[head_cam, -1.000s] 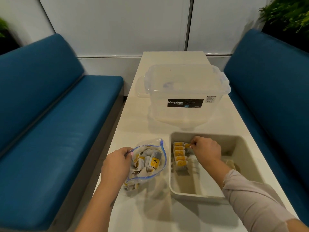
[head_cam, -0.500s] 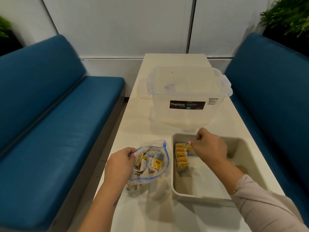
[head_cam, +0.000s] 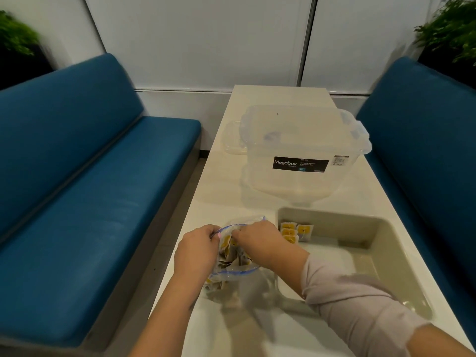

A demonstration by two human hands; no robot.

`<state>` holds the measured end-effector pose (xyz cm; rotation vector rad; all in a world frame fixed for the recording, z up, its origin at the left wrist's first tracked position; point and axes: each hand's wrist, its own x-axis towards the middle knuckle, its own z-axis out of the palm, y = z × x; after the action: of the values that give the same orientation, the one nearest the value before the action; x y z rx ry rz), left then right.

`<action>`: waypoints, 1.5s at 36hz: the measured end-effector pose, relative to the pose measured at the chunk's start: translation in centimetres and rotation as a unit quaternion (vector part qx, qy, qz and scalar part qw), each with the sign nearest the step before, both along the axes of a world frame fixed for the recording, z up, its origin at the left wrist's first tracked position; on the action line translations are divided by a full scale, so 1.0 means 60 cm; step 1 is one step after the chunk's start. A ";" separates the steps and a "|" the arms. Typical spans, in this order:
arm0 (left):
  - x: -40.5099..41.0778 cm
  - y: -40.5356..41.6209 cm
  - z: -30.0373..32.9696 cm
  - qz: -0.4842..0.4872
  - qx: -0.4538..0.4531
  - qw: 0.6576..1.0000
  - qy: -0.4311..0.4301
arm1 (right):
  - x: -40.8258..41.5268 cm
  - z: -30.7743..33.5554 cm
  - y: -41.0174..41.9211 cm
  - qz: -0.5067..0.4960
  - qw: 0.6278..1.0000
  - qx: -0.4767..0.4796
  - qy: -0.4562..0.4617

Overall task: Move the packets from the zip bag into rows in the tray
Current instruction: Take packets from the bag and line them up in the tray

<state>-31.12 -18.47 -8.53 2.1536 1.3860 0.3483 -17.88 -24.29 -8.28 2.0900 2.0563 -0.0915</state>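
Observation:
A clear zip bag (head_cam: 231, 273) with a blue seal lies on the white table, holding several yellow-labelled tea packets. My left hand (head_cam: 197, 251) pinches the bag's left rim. My right hand (head_cam: 255, 240) reaches into the bag's mouth with its fingers curled among the packets; whether it grips one is hidden. To the right sits the beige tray (head_cam: 401, 256). At its far left corner, packets (head_cam: 296, 231) stand in a short column, with one more beside the top of it.
A clear lidded Megabox bin (head_cam: 304, 153) stands farther back on the table (head_cam: 260, 336), with a clear lid (head_cam: 234, 137) lying to its left. Blue benches (head_cam: 90, 202) flank the table on both sides. Plants sit in the upper corners.
My right hand left the tray after setting a packet beside the column and moved left into the zip bag. My left hand kept hold of the bag's rim.

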 end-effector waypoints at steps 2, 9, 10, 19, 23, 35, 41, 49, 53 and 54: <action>0.000 0.000 0.000 0.000 0.001 1.000 0.000 | 0.002 0.000 -0.002 -0.006 1.000 0.011 0.000; -0.001 0.002 -0.001 -0.004 0.006 1.000 0.000 | 0.008 0.006 -0.010 0.050 0.998 0.021 -0.021; 0.000 0.002 -0.001 -0.004 0.007 1.000 0.000 | 0.009 0.006 -0.010 0.054 0.998 0.020 -0.025; -0.001 0.003 -0.001 -0.007 0.008 1.000 0.007 | 0.035 0.028 -0.016 -0.026 0.997 0.009 0.077; 0.000 0.005 -0.003 -0.003 0.009 1.000 0.011 | 0.050 0.034 -0.022 -0.099 0.978 0.026 0.182; 0.002 0.004 -0.011 0.016 0.010 1.000 -0.004 | 0.158 0.077 -0.106 -0.270 0.801 0.187 0.501; 0.005 0.002 -0.012 0.016 0.014 1.000 -0.003 | 0.213 0.040 -0.146 -0.353 0.774 0.203 0.485; 0.007 0.003 -0.012 0.022 0.005 1.000 0.002 | 0.228 -0.038 -0.162 -0.429 0.740 0.190 0.481; 0.007 0.002 -0.012 0.023 0.001 1.000 0.001 | 0.228 -0.061 -0.163 -0.462 0.718 0.180 0.489; 0.007 0.002 -0.012 0.022 0.002 1.000 0.002 | 0.228 -0.067 -0.162 -0.467 0.711 0.177 0.494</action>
<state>-30.71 -18.33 -9.24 2.1304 1.4369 0.3645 -4.20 -34.03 -12.27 3.6435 0.9692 -1.2988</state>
